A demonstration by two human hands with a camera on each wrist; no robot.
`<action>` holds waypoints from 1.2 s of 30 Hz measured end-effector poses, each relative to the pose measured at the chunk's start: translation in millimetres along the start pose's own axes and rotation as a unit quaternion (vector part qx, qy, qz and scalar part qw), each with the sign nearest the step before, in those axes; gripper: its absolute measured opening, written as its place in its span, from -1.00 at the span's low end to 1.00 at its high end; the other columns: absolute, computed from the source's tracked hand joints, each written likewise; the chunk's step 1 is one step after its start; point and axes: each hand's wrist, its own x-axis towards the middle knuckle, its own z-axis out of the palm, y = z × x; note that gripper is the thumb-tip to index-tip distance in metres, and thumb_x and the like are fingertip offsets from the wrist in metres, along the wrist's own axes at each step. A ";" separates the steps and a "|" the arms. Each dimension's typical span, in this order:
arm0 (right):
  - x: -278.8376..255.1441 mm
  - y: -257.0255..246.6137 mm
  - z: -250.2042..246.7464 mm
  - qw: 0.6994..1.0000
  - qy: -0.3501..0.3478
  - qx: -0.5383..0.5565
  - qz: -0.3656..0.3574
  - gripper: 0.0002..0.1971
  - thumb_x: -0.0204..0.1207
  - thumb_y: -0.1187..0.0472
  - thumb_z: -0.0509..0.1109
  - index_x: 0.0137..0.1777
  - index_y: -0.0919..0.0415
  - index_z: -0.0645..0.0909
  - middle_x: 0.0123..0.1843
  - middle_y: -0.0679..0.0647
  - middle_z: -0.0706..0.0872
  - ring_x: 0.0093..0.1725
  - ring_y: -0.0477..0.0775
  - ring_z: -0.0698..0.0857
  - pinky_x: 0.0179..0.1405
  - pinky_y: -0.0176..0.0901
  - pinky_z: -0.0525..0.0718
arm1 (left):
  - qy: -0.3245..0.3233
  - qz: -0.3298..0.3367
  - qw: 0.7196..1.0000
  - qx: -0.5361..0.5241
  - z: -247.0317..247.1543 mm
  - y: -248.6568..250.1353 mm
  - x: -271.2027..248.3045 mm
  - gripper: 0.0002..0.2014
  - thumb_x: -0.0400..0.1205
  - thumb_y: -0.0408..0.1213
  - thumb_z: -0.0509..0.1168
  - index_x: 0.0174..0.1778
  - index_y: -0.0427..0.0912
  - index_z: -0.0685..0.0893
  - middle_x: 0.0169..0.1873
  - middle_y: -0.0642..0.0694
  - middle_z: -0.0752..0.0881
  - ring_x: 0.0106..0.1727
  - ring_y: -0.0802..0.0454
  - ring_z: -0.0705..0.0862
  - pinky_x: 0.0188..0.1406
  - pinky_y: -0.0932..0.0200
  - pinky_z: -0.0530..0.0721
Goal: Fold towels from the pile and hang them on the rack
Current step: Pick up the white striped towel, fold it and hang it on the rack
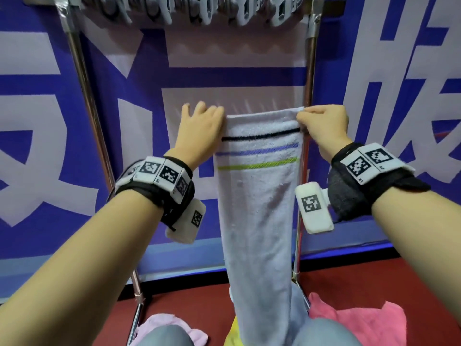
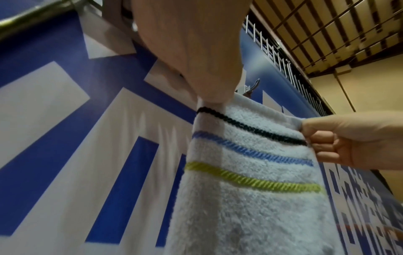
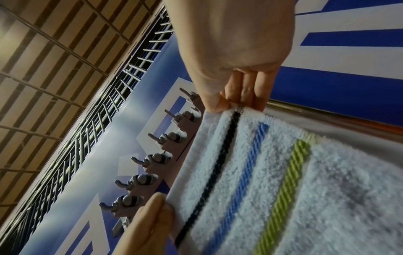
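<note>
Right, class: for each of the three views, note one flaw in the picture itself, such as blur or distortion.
Head view: wide-angle bending bows the rack posts. Left wrist view: the left hand looms large and soft, the banner blurred. Right wrist view: tilted frame, with the striped towel smeared at its lower edge.

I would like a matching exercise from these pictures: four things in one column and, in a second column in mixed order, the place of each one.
Things:
1. black stripe
2. lime green stripe
3. crumpled pink towel
4. row of grey plastic clips

Places:
A. on the red floor, lower right
B. top bar of the metal rack
C. highest stripe on the held white terry towel
D. lowest stripe on that towel

Pairs: 1-C, 2-D, 3-A, 4-B
</note>
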 end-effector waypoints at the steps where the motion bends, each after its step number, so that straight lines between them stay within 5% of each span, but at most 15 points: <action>1: 1.2 -1.6 -1.8 1.000 -0.006 0.005 0.002 -0.80 0.18 0.19 0.45 -0.20 0.15 0.82 -0.38 -0.07 0.73 -0.23 -0.06 0.69 -0.04 -0.02 0.74 | 0.028 -0.004 1.000 0.006 -4.4 -1.4 4.0 -0.92 0.65 -0.41 0.11 -0.09 -0.27 0.51 -0.21 -0.23 0.66 -0.05 -0.26 0.53 0.26 -0.37 0.37; 5: 3.6 -12.1 -6.0 0.999 -0.037 0.023 -0.006 -0.78 0.05 0.17 0.40 -0.30 0.07 0.79 -0.34 0.01 0.75 -0.26 -0.02 0.71 -0.09 0.00 0.77 | 0.057 -0.042 0.996 -0.048 -22.8 -6.5 18.4 -0.79 0.73 -0.25 -0.01 0.01 -0.24 0.50 -0.10 -0.16 0.66 0.15 -0.21 0.46 0.41 -0.55 0.02; 8: 4.6 -18.9 -5.9 0.998 -0.045 0.031 -0.009 -0.77 0.00 0.19 0.37 -0.32 0.08 0.76 -0.43 -0.02 0.68 -0.37 -0.06 0.64 -0.28 -0.13 0.69 | 0.058 -0.046 0.996 -0.058 -31.8 -9.3 22.6 -0.77 0.74 -0.22 -0.03 0.05 -0.24 0.50 0.00 -0.16 0.65 0.23 -0.21 0.41 0.43 -0.55 -0.04; 12: 0.0 -25.4 -5.9 0.998 -0.051 0.034 -0.004 -0.81 0.07 0.24 0.40 -0.31 0.08 0.76 -0.47 -0.09 0.64 -0.45 -0.15 0.58 -0.33 -0.23 0.64 | 0.054 -0.047 0.996 -0.043 -38.9 -12.9 25.5 -0.74 0.73 -0.22 -0.05 0.11 -0.26 0.48 0.09 -0.20 0.64 0.30 -0.22 0.39 0.45 -0.47 0.03; 15: -0.9 -28.4 -3.3 0.998 -0.067 0.021 -0.007 -0.80 0.26 0.31 0.41 -0.15 0.14 0.78 -0.44 -0.11 0.62 -0.60 -0.23 0.53 -0.59 -0.37 0.52 | 0.037 -0.065 0.995 -0.072 -44.8 -18.4 29.1 -0.75 0.71 -0.24 -0.03 0.12 -0.27 0.49 0.13 -0.23 0.63 0.32 -0.21 0.38 0.40 -0.31 0.17; 18: -1.3 -28.5 -0.4 0.998 -0.054 0.010 -0.018 -0.71 0.22 0.26 0.43 -0.05 0.19 0.81 -0.42 -0.12 0.65 -0.56 -0.18 0.53 -0.64 -0.38 0.45 | 0.028 -0.042 0.997 -0.055 -48.5 -21.9 31.0 -0.78 0.69 -0.30 -0.02 0.08 -0.27 0.49 0.10 -0.25 0.64 0.27 -0.22 0.40 0.27 -0.17 0.29; 23: -7.1 -27.4 7.5 0.996 -0.036 0.084 0.025 -0.83 0.25 0.35 0.40 -0.26 0.10 0.77 -0.39 -0.09 0.60 -0.53 -0.22 0.48 -0.51 -0.35 0.46 | -0.014 -0.020 0.998 -0.066 -50.1 -31.8 29.4 -0.84 0.71 -0.33 -0.04 -0.01 -0.21 0.45 0.01 -0.30 0.63 0.20 -0.21 0.40 0.17 -0.08 0.28; 27: -8.3 -29.6 12.6 0.995 -0.034 0.093 0.026 -0.79 0.24 0.37 0.37 -0.45 0.03 0.68 -0.46 -0.14 0.48 -0.49 -0.19 0.41 -0.49 -0.34 0.40 | 0.012 0.008 0.999 -0.030 -50.3 -37.7 27.2 -0.74 0.75 -0.28 -0.04 0.17 -0.32 0.47 0.06 -0.32 0.64 0.20 -0.25 0.44 0.16 -0.09 0.30; 31: -9.0 -32.9 13.7 0.992 -0.060 0.113 0.016 -0.68 0.23 0.44 0.30 -0.63 0.06 0.57 -0.54 -0.06 0.40 -0.55 -0.15 0.36 -0.53 -0.33 0.36 | -0.001 0.027 1.000 -0.005 -45.6 -41.7 26.0 -0.66 0.77 -0.24 -0.07 0.34 -0.21 0.51 0.19 -0.22 0.67 0.20 -0.25 0.44 0.18 -0.11 0.28; 36: -12.4 -29.2 12.4 0.992 -0.065 0.109 0.020 -0.69 0.25 0.46 0.29 -0.61 0.10 0.56 -0.55 -0.04 0.39 -0.56 -0.13 0.34 -0.58 -0.37 0.30 | -0.020 0.035 0.999 0.036 -41.5 -37.8 24.4 -0.70 0.75 -0.28 -0.01 0.10 -0.33 0.60 0.09 -0.26 0.68 0.18 -0.27 0.43 0.14 -0.13 0.27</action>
